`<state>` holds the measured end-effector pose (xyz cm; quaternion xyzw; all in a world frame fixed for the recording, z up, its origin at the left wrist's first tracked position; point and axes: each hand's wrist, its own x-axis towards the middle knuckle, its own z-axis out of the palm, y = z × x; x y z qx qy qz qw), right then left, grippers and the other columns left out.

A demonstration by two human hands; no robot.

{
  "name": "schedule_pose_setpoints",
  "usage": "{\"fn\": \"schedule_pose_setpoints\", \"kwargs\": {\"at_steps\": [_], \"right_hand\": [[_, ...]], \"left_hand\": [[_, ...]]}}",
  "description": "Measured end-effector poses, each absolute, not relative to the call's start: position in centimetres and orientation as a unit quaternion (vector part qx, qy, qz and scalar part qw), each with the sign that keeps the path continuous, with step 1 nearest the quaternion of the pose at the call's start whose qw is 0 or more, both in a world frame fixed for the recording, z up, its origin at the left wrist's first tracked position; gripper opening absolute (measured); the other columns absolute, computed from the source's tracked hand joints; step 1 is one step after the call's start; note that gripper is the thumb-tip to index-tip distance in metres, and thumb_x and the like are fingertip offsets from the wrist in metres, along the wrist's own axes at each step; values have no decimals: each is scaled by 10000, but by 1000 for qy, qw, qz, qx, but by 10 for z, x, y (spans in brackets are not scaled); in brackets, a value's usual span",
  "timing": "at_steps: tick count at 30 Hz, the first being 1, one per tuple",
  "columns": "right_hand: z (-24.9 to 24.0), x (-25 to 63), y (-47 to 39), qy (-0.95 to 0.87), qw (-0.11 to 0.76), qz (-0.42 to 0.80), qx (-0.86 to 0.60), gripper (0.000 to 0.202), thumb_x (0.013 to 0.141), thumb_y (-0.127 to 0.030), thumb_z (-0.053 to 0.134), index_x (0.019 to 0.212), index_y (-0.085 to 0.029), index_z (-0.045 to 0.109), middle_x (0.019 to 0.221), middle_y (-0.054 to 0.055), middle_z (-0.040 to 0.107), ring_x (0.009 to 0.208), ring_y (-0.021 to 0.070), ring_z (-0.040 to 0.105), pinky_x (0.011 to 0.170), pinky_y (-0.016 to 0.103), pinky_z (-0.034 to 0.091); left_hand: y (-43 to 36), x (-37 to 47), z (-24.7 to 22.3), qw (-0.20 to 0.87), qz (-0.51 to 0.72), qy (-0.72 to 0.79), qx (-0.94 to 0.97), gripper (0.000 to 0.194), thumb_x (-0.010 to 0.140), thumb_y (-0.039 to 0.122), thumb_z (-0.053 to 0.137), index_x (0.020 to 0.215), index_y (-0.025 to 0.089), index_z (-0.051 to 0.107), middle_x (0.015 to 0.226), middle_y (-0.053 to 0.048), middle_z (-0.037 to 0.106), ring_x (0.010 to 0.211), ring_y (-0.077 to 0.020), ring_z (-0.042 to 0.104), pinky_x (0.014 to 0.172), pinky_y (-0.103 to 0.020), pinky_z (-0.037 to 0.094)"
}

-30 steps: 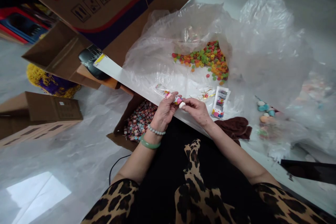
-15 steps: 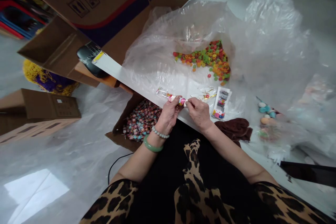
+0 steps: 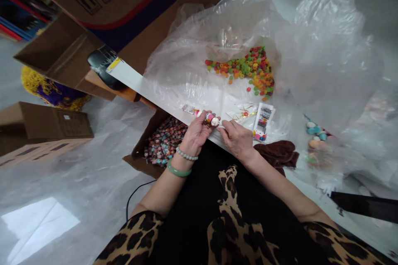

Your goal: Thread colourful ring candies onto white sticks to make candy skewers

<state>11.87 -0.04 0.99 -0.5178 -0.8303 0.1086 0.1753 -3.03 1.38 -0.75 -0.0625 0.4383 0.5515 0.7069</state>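
Observation:
Over the table's near edge, my left hand [image 3: 198, 131] is closed round a small clear packet [image 3: 188, 109] with colourful print and round pink, white and yellow pieces in it. Its printed end sticks out beyond my fingers to the left. A white round piece shows at the other end. There my right hand [image 3: 238, 138] pinches the packet's pale tip between thumb and forefinger. Gold twist ties [image 3: 248, 114] lie just beyond my right hand. Beside them is a flat printed packet [image 3: 263, 121]. A brown cloth [image 3: 278, 153] sits near my right wrist.
Loose red, green and orange beads or sweets [image 3: 245, 68] lie on clear plastic sheeting [image 3: 183, 49]. A cardboard box [image 3: 137, 158] full of small wrapped pieces stands below the table's left edge. A large carton [image 3: 149, 12] rises at the back left. Pastel pieces [image 3: 315, 130] lie at right.
My right hand has moved slightly right and down, and more of the packet's near end shows between my hands. My left hand has shifted a little left and turned more palm up.

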Motion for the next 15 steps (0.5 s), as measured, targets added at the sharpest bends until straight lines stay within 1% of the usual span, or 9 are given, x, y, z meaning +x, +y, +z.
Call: {"fn": "schedule_pose_setpoints", "kwargs": {"at_steps": [3, 6, 9, 12, 15], "right_hand": [[8, 117, -2, -814, 194, 118, -535, 332, 966, -376, 455, 803, -187, 674, 759, 52, 680, 712, 154, 592, 616, 265, 315], [5, 116, 4, -774, 202, 158, -578, 321, 939, -376, 494, 737, -200, 671, 755, 37, 699, 694, 148, 594, 602, 266, 303], [6, 115, 12, -741, 178, 191, -618, 350, 911, -392, 513, 648, -206, 650, 688, 25, 682, 645, 145, 568, 584, 273, 276], [10, 110, 16, -711, 156, 220, -650, 376, 894, -428, 511, 617, -210, 639, 636, 16, 655, 603, 142, 531, 567, 273, 250], [14, 102, 19, -693, 149, 224, -669, 348, 880, -403, 505, 620, -208, 630, 637, 21, 646, 609, 144, 517, 566, 273, 241]], "left_hand": [[14, -28, -4, 712, 556, 428, -30, 205, 825, 326, 685, 834, 128, 632, 741, -38, 659, 753, -167, 684, 734, -289, 558], [11, -23, -1, 695, 579, 427, 7, 227, 789, 327, 722, 848, 120, 649, 753, -38, 663, 721, -149, 671, 774, -300, 549], [7, -17, -4, 674, 600, 429, 41, 260, 727, 315, 776, 859, 121, 665, 772, -30, 670, 710, -125, 649, 771, -273, 530], [5, -13, -10, 663, 615, 423, 53, 273, 692, 317, 799, 830, 122, 667, 768, -15, 664, 708, -105, 626, 756, -245, 509], [6, -8, -13, 662, 625, 410, 51, 261, 708, 336, 785, 765, 124, 644, 743, -5, 651, 687, -90, 604, 731, -227, 496]]}}
